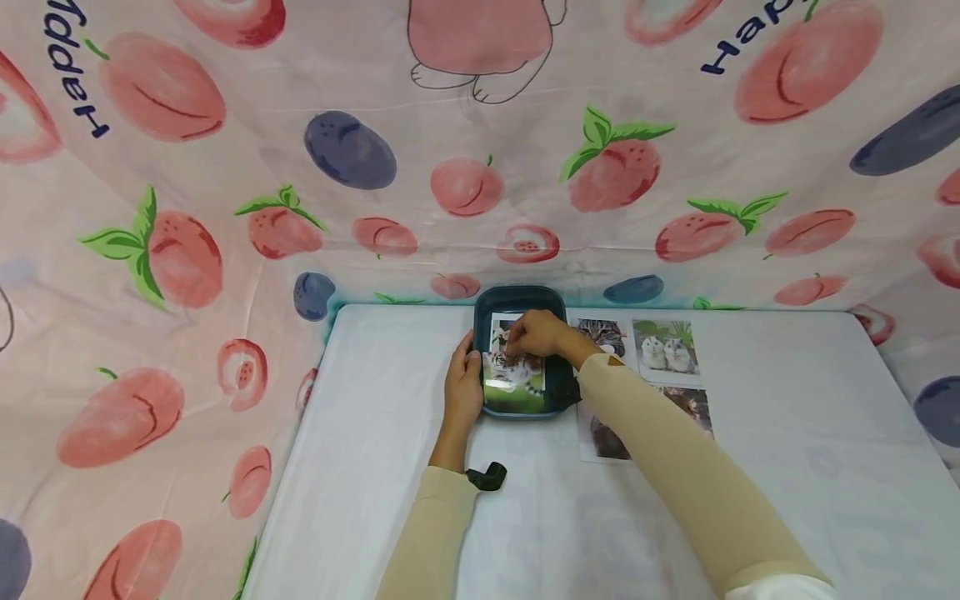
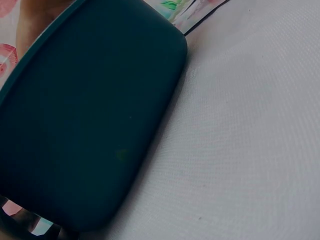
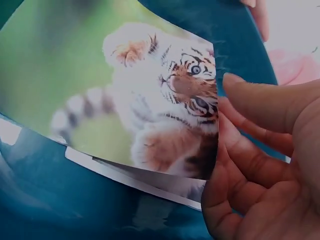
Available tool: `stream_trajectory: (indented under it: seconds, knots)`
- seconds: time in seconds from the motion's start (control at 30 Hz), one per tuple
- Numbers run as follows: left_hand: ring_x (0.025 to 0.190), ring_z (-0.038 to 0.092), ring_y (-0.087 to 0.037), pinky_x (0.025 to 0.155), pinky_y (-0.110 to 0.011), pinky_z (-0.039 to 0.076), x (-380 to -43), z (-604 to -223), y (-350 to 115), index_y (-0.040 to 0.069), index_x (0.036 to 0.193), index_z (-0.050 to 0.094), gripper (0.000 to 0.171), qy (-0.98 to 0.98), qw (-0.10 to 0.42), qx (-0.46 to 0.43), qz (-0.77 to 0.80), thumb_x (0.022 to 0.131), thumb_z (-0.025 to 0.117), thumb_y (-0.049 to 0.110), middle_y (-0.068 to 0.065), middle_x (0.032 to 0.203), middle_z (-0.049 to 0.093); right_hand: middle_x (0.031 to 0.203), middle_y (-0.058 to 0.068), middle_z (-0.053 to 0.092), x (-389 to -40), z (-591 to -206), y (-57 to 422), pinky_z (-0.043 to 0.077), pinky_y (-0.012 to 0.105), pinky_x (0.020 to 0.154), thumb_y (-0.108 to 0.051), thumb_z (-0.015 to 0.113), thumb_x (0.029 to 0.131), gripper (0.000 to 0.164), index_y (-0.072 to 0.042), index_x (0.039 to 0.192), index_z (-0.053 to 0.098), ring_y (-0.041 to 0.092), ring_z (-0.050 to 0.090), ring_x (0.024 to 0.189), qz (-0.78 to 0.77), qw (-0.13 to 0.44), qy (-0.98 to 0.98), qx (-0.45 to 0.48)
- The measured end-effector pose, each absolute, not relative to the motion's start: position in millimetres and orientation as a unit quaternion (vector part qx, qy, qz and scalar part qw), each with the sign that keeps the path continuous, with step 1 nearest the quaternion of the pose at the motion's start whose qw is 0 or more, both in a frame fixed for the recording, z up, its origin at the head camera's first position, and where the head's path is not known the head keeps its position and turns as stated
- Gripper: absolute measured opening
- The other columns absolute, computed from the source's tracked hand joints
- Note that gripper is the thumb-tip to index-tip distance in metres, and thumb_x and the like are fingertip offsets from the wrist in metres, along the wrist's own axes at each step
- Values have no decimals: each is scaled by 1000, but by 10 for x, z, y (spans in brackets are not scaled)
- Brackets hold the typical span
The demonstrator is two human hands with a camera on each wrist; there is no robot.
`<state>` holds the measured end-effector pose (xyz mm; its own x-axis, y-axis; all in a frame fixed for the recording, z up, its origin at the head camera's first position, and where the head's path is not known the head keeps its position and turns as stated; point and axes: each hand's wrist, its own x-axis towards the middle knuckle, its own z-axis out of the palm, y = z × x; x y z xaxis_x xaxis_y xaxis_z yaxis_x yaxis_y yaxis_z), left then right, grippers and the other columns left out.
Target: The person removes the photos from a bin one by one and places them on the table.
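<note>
A dark teal tray (image 1: 553, 408) stands at the back of the table. My left hand (image 1: 462, 388) grips its left side, thumb at the rim; most of those fingers are hidden from above. In the tray, my right hand (image 1: 536, 333) holds a tiger cub photo (image 3: 165, 95) by its edge, with fingers against that edge and the thumb close over it. The photo bends slightly. Another photo (image 3: 135, 180) lies beneath it, mostly covered. In the left wrist view the tray's outer wall (image 2: 95, 110) fills the left half.
Right of the tray lie a cat photo (image 1: 602, 333), a photo of two small white rodents (image 1: 666, 350) and further photos, partly hidden by the right sleeve (image 1: 675, 467). Black straps circle both wrists. A fruit-print cloth (image 1: 465, 133) hangs behind the white table (image 1: 540, 517).
</note>
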<state>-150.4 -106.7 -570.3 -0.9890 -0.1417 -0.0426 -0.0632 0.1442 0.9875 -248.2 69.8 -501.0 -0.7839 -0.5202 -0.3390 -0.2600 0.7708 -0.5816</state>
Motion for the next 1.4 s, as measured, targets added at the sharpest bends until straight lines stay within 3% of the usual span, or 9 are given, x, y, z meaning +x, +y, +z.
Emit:
stream_trajectory:
  seconds: [0.2, 0.4, 0.63, 0.77, 0.9, 1.03, 1.13, 1.27, 1.4]
  knots:
    - [153, 31, -24, 126, -47, 26, -1504, -5711, -1068, 20, 158, 40, 47, -755, 27, 72, -652, 111, 40, 27, -6, 162, 40, 82, 4, 76, -2411, -4957, 749, 55, 31, 59, -19, 70, 97, 10, -11, 97, 77, 21, 66, 59, -323, 275, 881, -209]
    - [153, 32, -25, 125, -49, 27, -1501, -5708, -1067, 21, 158, 41, 47, -752, 29, 73, -654, 111, 41, 26, -7, 162, 41, 89, 6, 76, -2311, -4915, 762, 53, 29, 60, -19, 72, 96, 11, -10, 103, 75, 18, 64, 61, -375, 232, 870, -219]
    - [153, 33, -25, 125, -48, 27, -1504, -5690, -1063, 21, 158, 41, 47, -750, 32, 75, -656, 111, 41, 28, -7, 162, 41, 87, -1, 76, -2158, -4998, 748, 54, 31, 59, -25, 79, 91, 9, -17, 95, 76, 17, 65, 64, -442, 156, 866, -174]
    - [152, 35, -25, 125, -48, 28, -1503, -5687, -1058, 22, 157, 42, 46, -751, 35, 79, -654, 111, 42, 28, -7, 161, 43, 89, 0, 77, -2085, -4993, 775, 53, 32, 60, -25, 77, 93, 10, -17, 99, 77, 18, 65, 66, -448, 163, 862, -171]
    - [152, 35, -26, 124, -50, 28, -1500, -5679, -1056, 23, 157, 41, 47, -754, 32, 80, -651, 111, 41, 28, -7, 162, 42, 107, 4, 77, -2027, -4977, 836, 55, 31, 69, -22, 74, 95, 20, -18, 114, 76, 19, 69, 87, -436, 192, 862, -175]
    - [152, 34, -25, 125, -49, 28, -1497, -5670, -1053, 25, 157, 41, 47, -756, 29, 85, -648, 111, 41, 28, -5, 162, 41, 120, 8, 72, -1977, -4980, 899, 56, 32, 65, -15, 70, 97, 34, -21, 131, 70, 20, 68, 82, -419, 214, 864, -180]
    - [152, 33, -26, 125, -49, 27, -1498, -5669, -1049, 23, 158, 41, 47, -756, 30, 83, -649, 111, 41, 27, -6, 163, 40, 106, 12, 70, -1941, -4996, 929, 56, 32, 56, -10, 69, 98, 40, -18, 136, 65, 20, 61, 61, -415, 197, 870, -180]
    - [152, 34, -26, 125, -49, 28, -1501, -5679, -1046, 22, 158, 40, 47, -753, 26, 82, -653, 111, 40, 27, -6, 163, 40, 82, 11, 60, -1886, -5002, 974, 56, 31, 52, -11, 70, 97, 38, -16, 134, 64, 18, 60, 51, -434, 144, 876, -151]
    - [153, 33, -25, 125, -49, 28, -1503, -5695, -1043, 25, 158, 40, 47, -756, 22, 88, -649, 112, 40, 30, -4, 163, 40, 92, 11, 67, -1834, -4968, 1072, 60, 35, 56, -15, 71, 97, 35, -20, 132, 64, 21, 66, 61, -488, 105, 859, -111]
